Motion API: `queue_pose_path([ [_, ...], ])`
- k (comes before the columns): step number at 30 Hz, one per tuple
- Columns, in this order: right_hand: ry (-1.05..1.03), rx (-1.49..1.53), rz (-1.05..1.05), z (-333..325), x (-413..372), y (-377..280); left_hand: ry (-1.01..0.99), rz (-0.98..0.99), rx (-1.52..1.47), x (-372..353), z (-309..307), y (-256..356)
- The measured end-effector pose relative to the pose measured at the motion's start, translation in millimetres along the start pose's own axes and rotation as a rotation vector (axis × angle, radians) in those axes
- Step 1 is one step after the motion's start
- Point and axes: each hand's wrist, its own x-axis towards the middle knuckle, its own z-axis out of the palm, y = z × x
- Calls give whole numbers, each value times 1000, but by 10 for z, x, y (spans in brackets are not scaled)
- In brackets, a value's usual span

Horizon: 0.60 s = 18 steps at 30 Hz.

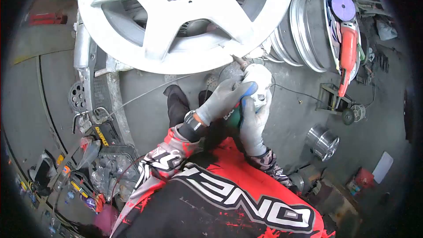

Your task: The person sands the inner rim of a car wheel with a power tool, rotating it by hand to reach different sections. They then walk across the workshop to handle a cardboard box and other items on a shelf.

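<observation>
together, the gloved left hand (224,99) and right hand (254,125) wrap around a grinder (260,83), each grip pressed tight on its body. its tip touches the lower edge of the wheel (163,31), just above the hands. a red polisher (348,48) rests on the stacked rims (304,31) to the right.

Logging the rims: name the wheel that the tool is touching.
The big spoked wheel at top: the tool touches its lower rim. The stacked rims at right and the small floor rim lie apart.
</observation>
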Motion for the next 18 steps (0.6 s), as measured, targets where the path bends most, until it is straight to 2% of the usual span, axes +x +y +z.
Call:
queue_pose_path([
  [4,40,-20,-29,-21,7,-18,-29,-7,98,101,-52,-228],
  [7,-18,-38,-6,5,-37,152,10,-39,131,-33,-154,-250],
  [9,-75,36,-19,49,-125,261,110,177,186,-192,-178,-210],
  [10,-124,61,32,71,-151,200,86,0,263,-327,-220,-73],
  [11,-121,66,30,94,-166,167,83,0,268,-357,-293,-100],
  [13,-125,85,49,124,-186,115,-50,368,792,-367,-390,-219],
  [14,-120,85,47,119,-162,66,-56,369,791,-334,-398,-298],
  [16,-93,-9,43,93,-58,-28,-3,537,724,-187,-324,-291],
  [18,-61,-6,7,87,37,-56,-17,528,703,-94,-204,-147],
])
